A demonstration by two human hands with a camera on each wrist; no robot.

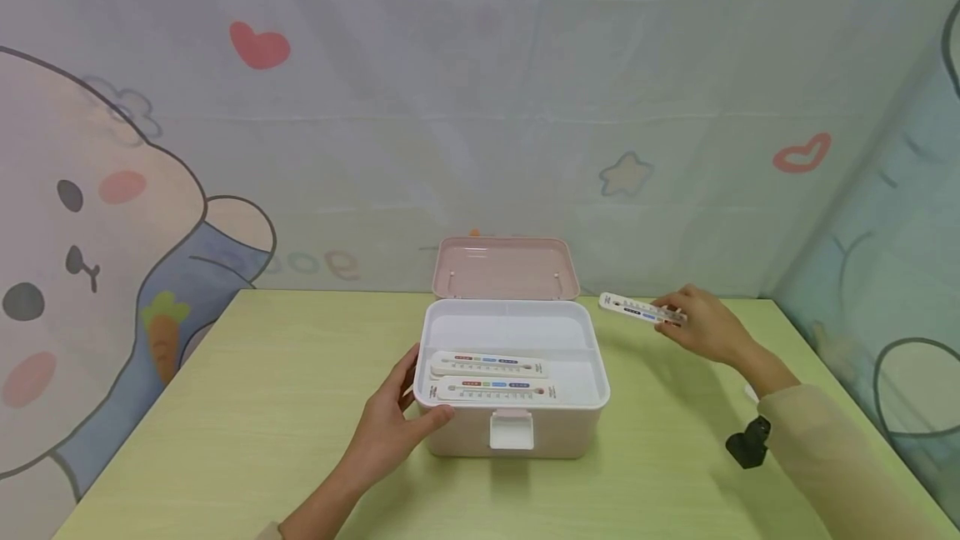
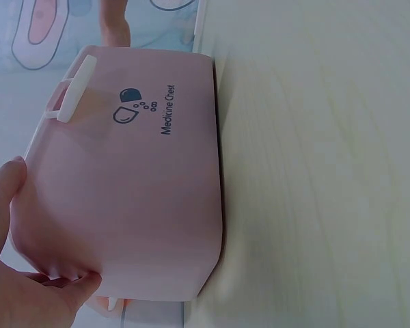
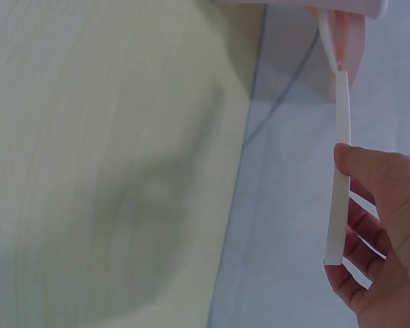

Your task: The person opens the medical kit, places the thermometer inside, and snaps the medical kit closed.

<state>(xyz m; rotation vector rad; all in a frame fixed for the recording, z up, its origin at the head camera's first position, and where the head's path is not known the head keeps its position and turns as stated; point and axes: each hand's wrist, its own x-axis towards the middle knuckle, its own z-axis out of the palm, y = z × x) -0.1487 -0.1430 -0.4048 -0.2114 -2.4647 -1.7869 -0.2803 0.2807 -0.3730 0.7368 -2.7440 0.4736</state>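
Observation:
A pink medicine chest point(image 1: 555, 433) with a white tray point(image 1: 551, 319) stands on the table, its lid point(image 1: 506, 269) tipped back. Two flat white thermometers lie side by side at the tray's front left: the rear one point(image 1: 487, 365) and the front one point(image 1: 497, 390). My left hand point(image 1: 390, 423) grips the chest's front left corner, thumb at the front rim and fingers along the side. Right of the chest, my right hand point(image 1: 707, 327) pinches a third white thermometer point(image 1: 628, 307) by one end, above the table. Edge-on, that thermometer point(image 3: 340, 205) shows between thumb and fingers.
A white front latch point(image 1: 512, 432) hangs on the chest. The pale wooden table point(image 1: 285, 373) meets a patterned cloth backdrop point(image 1: 480, 107) behind the chest, with another cloth at the right. Beside the right sleeve is a small black object point(image 1: 748, 444).

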